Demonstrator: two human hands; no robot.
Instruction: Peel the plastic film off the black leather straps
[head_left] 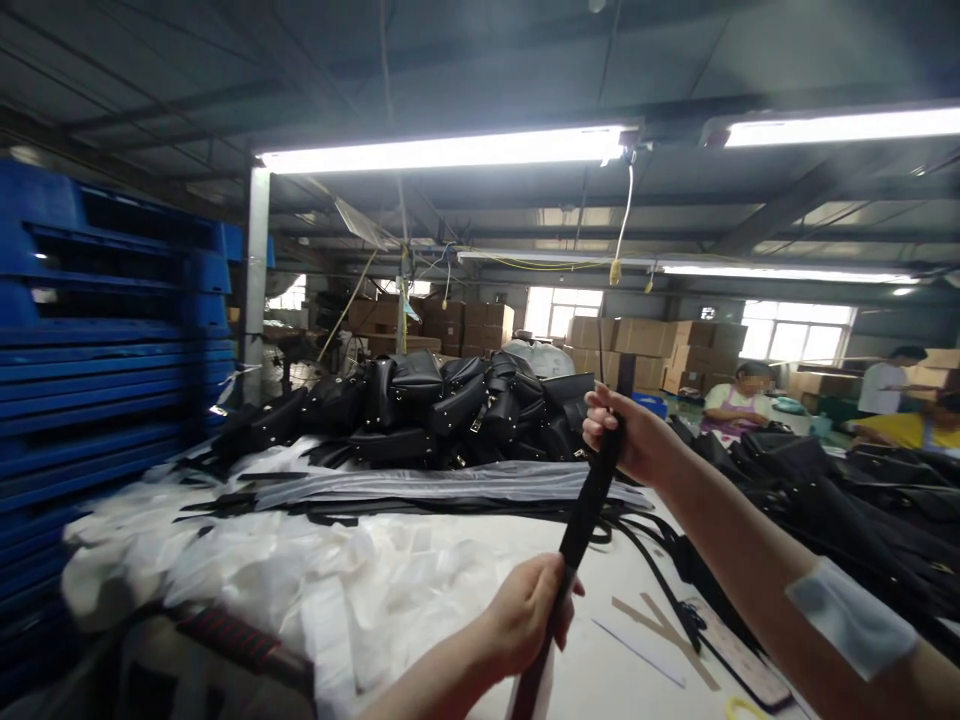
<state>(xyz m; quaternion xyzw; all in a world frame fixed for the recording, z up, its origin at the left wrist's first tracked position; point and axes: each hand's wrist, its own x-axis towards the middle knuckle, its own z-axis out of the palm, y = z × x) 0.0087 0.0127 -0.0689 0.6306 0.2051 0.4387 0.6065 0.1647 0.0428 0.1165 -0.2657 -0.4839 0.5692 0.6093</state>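
Note:
A long black strap [589,505] runs slanted between my two hands above the white table [480,560]. My right hand [626,432] is raised and closed round the strap's upper end. Lower down, my left hand [529,610] is closed round the strap near its bottom end. A white patch [844,615] is stuck on my right forearm. More black straps [645,545] trail over the table just behind the one I hold.
A heap of black bags [450,405] lies at the table's far side, with another pile [840,480] on the right. White sheets [247,570] cover the left part. Blue pallets [105,330] stand at left. Other people [739,400] work at the back near stacked cartons [652,345].

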